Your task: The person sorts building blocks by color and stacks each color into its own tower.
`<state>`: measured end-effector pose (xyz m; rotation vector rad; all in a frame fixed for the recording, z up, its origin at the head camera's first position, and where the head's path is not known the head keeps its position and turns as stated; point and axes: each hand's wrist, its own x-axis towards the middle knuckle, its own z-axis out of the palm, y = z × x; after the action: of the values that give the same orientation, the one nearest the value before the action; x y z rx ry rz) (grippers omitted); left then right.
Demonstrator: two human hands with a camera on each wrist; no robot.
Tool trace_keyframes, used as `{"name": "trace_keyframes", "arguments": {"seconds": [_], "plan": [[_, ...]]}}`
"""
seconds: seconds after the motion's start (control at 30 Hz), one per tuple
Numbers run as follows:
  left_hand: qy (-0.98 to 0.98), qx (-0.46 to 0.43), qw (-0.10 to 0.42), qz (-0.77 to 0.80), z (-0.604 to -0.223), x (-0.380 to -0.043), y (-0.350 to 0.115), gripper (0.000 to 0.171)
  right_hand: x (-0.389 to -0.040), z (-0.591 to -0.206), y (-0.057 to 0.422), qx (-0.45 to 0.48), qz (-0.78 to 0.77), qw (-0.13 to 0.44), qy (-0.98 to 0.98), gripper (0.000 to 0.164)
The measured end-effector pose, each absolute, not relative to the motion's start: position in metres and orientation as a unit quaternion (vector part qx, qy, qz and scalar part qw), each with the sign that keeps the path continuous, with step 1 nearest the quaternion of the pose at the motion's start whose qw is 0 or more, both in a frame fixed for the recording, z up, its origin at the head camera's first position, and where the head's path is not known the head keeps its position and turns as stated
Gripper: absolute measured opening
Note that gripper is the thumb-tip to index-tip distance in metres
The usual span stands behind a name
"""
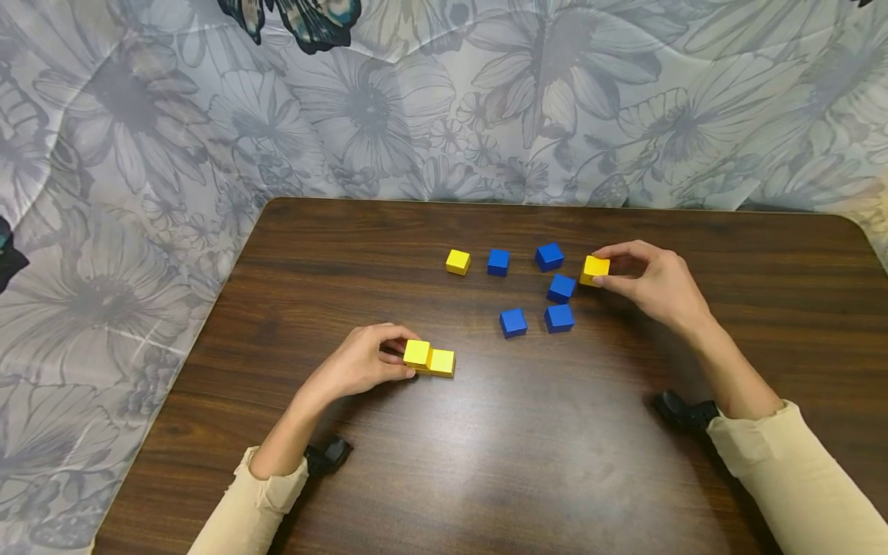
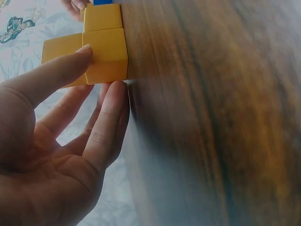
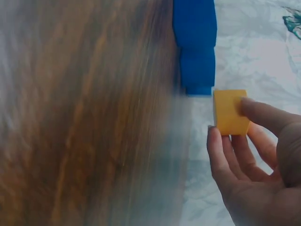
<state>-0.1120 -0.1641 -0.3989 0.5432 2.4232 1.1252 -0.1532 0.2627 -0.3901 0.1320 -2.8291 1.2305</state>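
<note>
My left hand (image 1: 364,358) is at the left-centre of the table, thumb and fingers around a small stack of yellow cubes. One yellow cube (image 1: 417,353) sits on top of a lower yellow cube (image 2: 109,59), mostly hidden in the head view. Touching the lower one's right side is another yellow cube (image 1: 442,363). At the back right, my right hand (image 1: 659,284) pinches a single yellow cube (image 1: 595,270) between thumb and fingers. The right wrist view shows that cube (image 3: 230,112) held off the tabletop, close to the blue cubes (image 3: 197,66).
Several blue cubes (image 1: 560,288) lie scattered left of my right hand. A lone yellow cube (image 1: 458,262) stands at the back, left of a blue cube (image 1: 498,262). The brown wooden table (image 1: 527,462) ends at a flower-patterned cloth (image 1: 368,108) behind.
</note>
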Motion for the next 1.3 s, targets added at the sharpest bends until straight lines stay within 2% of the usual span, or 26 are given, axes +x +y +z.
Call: {"name": "trace_keyframes", "arguments": {"seconds": [0.43,0.83,1.3], "plan": [[0.871,0.189,0.21,0.402,-0.398,-0.112,-0.163,0.039,-0.137,-0.383,0.248,0.057,0.487,-0.004,-0.872,0.036],[0.871,0.184,0.213,0.403,-0.398,-0.111,-0.164,0.039,-0.12,-0.372,0.218,0.125,0.56,0.015,-0.819,0.034],[0.869,0.186,0.211,0.406,-0.398,-0.111,-0.164,0.038,-0.108,-0.37,0.19,0.172,0.564,0.018,-0.808,0.034]]}}
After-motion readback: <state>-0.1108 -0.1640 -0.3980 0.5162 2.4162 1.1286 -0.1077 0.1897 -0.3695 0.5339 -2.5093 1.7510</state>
